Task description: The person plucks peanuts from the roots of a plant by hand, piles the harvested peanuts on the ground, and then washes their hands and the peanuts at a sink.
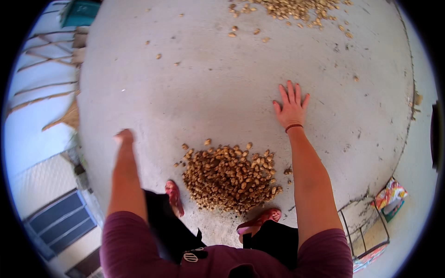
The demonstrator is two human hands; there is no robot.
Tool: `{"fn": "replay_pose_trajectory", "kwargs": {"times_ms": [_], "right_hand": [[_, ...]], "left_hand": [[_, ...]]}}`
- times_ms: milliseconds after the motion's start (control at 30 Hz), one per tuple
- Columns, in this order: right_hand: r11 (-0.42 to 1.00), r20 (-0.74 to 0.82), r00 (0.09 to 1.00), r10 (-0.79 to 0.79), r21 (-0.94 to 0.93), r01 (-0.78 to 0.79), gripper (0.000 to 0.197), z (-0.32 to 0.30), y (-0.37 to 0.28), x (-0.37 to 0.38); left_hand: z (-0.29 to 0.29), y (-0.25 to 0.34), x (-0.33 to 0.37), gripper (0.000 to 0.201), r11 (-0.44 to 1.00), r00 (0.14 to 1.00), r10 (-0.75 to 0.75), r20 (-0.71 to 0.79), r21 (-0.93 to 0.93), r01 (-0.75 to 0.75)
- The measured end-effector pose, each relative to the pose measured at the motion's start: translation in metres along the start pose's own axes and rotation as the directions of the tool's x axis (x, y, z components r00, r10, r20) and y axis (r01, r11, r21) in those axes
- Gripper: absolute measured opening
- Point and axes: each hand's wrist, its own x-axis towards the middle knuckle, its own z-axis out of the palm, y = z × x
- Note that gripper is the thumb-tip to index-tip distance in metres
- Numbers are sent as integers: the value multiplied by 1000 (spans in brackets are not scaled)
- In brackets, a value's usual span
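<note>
A brown heap of unshelled peanuts [227, 178] lies on the grey concrete floor between my feet. Beyond and to the right of it, my right hand [292, 109] is open, palm down, its fingers spread; it holds nothing, and a thin dark band circles the wrist. My left hand [124, 135] is out to the left of the heap, smeared and foreshortened, so its fingers cannot be made out. Neither hand touches the peanuts. At the far side lies a second, looser spread of paler peanuts [301, 9].
Single peanuts are scattered over the concrete floor [208, 97]. My red sandals [174, 198] flank the heap. To the left are a teal container [79, 13], wooden sticks [46, 95] and a blue barred window [60, 222]. A metal frame [366, 229] and colourful bag [390, 194] stand at lower right.
</note>
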Motion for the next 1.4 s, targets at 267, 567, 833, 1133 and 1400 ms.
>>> {"fn": "replay_pose_trajectory", "kwargs": {"times_ms": [267, 567, 833, 1133, 1400], "right_hand": [[998, 124, 992, 6, 60, -14, 52, -12, -5, 5], [999, 129, 991, 20, -27, -16, 52, -15, -13, 3], [929, 253, 900, 355, -202, -310, 54, -24, -50, 12], [942, 240, 929, -281, 253, 219, 53, 17, -320, 97], [915, 369, 868, -333, -96, 392, 50, 68, -342, 193]], "left_hand": [[-52, -263, -133, 48, 894, 894, -443, -63, 39, 446], [-60, -92, 28, 53, 861, 882, 23, -470, -440, -256], [-131, 91, 142, 64, 240, 796, 32, -605, -768, -594], [-188, 97, 247, 54, 172, 740, -97, -665, -744, -646], [-216, 155, 119, 35, -617, 359, 183, -915, -391, -683]]}}
